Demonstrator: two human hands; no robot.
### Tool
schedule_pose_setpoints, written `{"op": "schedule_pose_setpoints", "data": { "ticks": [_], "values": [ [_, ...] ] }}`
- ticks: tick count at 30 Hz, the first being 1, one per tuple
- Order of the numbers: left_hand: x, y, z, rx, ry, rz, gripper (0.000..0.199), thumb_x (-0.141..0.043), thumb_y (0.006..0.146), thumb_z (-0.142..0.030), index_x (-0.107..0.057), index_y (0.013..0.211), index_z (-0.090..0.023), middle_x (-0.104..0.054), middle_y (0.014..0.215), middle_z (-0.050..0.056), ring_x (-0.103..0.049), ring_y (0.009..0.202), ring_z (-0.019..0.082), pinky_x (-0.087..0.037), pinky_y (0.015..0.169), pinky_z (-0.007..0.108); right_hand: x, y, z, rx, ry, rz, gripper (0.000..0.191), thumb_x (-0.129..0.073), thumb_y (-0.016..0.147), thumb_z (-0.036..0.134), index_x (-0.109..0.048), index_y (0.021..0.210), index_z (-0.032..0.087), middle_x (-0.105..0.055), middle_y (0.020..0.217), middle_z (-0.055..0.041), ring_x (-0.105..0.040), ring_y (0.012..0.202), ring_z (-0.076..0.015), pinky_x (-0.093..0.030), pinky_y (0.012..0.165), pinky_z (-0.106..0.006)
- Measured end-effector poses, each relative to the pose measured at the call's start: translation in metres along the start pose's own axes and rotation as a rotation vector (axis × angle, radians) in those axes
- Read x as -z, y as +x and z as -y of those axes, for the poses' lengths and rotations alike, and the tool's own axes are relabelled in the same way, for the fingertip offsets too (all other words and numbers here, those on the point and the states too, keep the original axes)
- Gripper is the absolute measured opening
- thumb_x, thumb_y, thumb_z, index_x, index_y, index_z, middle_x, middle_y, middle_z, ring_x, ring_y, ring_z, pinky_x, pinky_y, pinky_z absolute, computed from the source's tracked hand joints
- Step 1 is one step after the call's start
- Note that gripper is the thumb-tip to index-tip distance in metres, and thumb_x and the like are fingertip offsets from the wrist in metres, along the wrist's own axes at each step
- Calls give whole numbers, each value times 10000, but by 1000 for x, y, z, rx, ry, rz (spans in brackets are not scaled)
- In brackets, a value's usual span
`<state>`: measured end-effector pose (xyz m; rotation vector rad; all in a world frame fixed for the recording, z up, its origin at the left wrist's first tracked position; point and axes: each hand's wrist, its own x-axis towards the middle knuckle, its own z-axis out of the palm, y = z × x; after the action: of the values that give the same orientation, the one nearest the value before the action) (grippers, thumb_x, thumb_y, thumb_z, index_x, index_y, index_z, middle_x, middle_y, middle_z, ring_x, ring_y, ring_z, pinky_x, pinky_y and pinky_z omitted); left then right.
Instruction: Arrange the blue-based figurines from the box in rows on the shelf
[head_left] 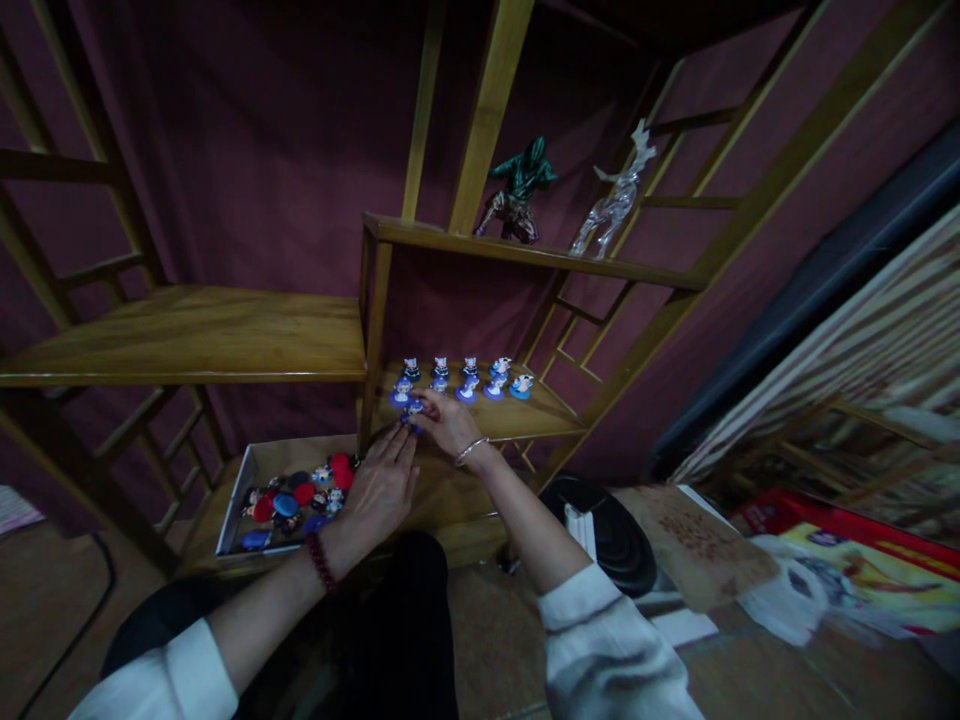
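Observation:
On the small wooden shelf [551,412] stand two rows of little figurines, among them a purple-based one [466,388] and a blue-based one [521,386]. My right hand [448,424] pinches a small purple figurine [411,412] at the shelf's front left. Just below it, my left hand [384,482] lies with fingers stretched out, their tips near the figurine's base; whether they touch it I cannot tell. To the left of that hand, an open box [247,490] holds several more figurines, red, blue and purple, partly hidden by the hand.
Above, a dark green figure [523,190] and a clear deer-shaped ornament [619,195] stand on a higher shelf [540,252]. A wooden post [375,330] borders the small shelf on the left. A black round object [607,530] and plastic bags [787,590] lie on the floor at right.

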<state>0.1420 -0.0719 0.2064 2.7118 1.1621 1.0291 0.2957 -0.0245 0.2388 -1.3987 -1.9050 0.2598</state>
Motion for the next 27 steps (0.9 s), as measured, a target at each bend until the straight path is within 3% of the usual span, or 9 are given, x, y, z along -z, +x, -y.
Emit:
{"op": "schedule_pose_setpoints", "data": {
  "ticks": [9,18,27],
  "values": [
    [-4,0,4,-4,-36,-34,384,-364,826,-216,-476,1166,-77,-484,1236,175,-407,1176,250,-346,974,438,3,6,0,113,-155,34,265,-622,714,192,-605,978,200,-627,793,-27,-552,722,-144,-431,679,-253],
    [-4,1,5,7,-77,-31,400,-365,826,-230,-468,1182,-78,-472,1249,174,-380,1198,255,-339,975,448,1,1,0,143,-95,-27,219,-582,753,227,-612,970,213,-619,828,-36,-549,814,-158,-431,759,-280],
    [-5,3,2,17,-80,-49,381,-372,821,-207,-478,1167,-87,-478,1241,165,-381,1195,250,-345,976,446,-3,-2,-5,138,-9,-71,232,-583,748,258,-617,972,211,-634,814,-30,-559,750,-150,-443,721,-269]
  ]
}}
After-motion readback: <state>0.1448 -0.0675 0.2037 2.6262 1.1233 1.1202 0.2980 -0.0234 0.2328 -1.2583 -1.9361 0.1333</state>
